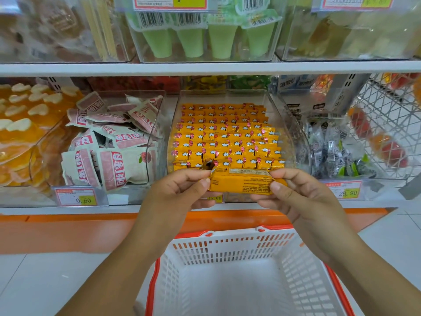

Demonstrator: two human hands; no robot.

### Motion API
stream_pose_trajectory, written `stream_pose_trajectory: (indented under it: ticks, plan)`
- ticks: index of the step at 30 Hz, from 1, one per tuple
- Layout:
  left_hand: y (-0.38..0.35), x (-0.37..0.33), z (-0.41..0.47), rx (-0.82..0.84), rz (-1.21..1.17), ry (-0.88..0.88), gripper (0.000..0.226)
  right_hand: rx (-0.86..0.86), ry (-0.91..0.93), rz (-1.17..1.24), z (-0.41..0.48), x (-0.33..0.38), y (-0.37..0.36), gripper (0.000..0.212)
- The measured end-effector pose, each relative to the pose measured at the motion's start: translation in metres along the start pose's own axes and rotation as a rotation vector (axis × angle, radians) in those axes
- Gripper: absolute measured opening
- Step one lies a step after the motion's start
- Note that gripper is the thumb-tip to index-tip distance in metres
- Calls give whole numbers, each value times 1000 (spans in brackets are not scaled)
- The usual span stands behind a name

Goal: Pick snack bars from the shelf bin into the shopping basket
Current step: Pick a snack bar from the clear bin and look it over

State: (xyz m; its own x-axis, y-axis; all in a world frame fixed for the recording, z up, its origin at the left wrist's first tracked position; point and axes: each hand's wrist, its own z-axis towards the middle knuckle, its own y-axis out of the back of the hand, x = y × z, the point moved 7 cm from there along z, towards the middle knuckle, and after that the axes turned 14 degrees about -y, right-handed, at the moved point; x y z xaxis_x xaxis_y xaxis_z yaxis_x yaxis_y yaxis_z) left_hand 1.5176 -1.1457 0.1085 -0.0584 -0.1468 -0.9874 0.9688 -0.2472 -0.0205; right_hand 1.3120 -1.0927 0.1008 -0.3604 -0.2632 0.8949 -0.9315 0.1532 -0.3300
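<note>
An orange-yellow snack bar (240,181) is held level between both hands, printed back side up, just in front of the bin. My left hand (182,190) pinches its left end and my right hand (296,192) pinches its right end. Behind them a clear shelf bin (280,124) holds several neat rows of the same snack bars (225,137), with a dark gap in the front row. Below my hands stands a white shopping basket (227,249) with an orange rim; nothing shows inside it.
A bin of pink-and-white packets (114,147) sits to the left, dark wrapped sweets (330,149) to the right. Green jelly cups (205,39) fill the shelf above. A wire cart (387,124) stands at the right. Price tags (76,197) line the shelf edge.
</note>
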Motion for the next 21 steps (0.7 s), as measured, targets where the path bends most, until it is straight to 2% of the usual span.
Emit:
stream_pose_trajectory:
  ticks: [2,5,12,14,17,21]
  plan:
    - [0,0,0,7,-5,-4,21,20,2,22,1,0,-1,28]
    - [-1,1,0,14,-8,3,22,30,-19,53,2,-1,0,29]
    - [-1,-5,0,98,-13,4,33,117,-78,124,1,-2,-2,54]
    - [2,-7,1,73,9,-33,28,92,-49,114,1,0,-3,49]
    - [3,-7,0,31,26,-72,12,53,-12,98,3,2,-1,20]
    - [-1,-3,-1,21,-37,-57,6,40,-1,108,5,1,2,26]
